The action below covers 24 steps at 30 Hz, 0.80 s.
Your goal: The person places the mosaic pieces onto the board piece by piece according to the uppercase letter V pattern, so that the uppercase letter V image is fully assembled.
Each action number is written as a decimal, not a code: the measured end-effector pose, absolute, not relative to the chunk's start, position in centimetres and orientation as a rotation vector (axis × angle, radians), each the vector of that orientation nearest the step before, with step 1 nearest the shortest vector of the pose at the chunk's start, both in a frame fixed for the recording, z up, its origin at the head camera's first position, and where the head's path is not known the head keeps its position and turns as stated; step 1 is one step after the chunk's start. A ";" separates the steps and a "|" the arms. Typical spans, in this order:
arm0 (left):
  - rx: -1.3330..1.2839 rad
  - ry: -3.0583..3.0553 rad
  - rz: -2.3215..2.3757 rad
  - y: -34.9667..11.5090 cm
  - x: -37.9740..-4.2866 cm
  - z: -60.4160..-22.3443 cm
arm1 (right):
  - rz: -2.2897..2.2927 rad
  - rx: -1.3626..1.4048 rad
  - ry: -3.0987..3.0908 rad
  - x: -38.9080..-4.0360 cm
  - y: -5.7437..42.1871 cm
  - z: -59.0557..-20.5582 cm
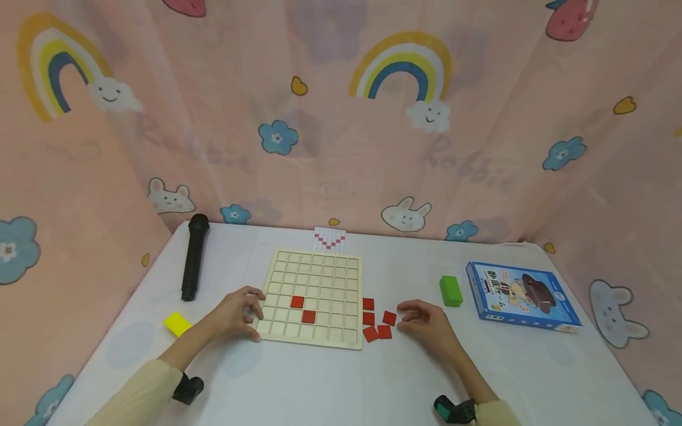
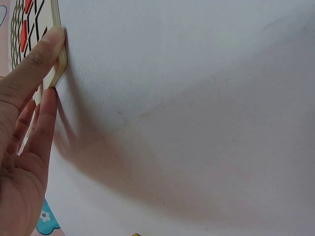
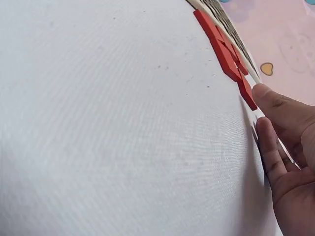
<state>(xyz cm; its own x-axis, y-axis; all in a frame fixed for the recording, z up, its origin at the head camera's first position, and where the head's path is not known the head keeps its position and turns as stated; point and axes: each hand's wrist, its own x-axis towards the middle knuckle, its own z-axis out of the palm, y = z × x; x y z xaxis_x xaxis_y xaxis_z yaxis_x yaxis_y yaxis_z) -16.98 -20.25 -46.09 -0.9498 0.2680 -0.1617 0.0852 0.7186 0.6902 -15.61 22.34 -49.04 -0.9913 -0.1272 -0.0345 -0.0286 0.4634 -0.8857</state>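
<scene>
On the white table a grid board lies with its left edge pinched by the left hand, while the right hand (thumb and fingers slightly parted, nothing between) is just beside five loose red tiles.

- A black handheld microphone lay at the far left of the white table.
- A yellow block sat nearer on the left.
- A green block sat on the right, just left of a blue game box lying flat.
- A pink curtain printed with rainbows hung along the far side.
</scene>
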 end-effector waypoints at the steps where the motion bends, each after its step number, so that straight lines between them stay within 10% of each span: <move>1: 0.281 2.671 1.061 -20.2 -17.0 -46.1 | -1.558 -0.142 2.620 -15.6 22.2 -49.1; 24: 0.277 2.689 1.051 -20.2 -16.9 -46.0 | -1.386 -0.164 2.772 -16.4 20.8 -49.0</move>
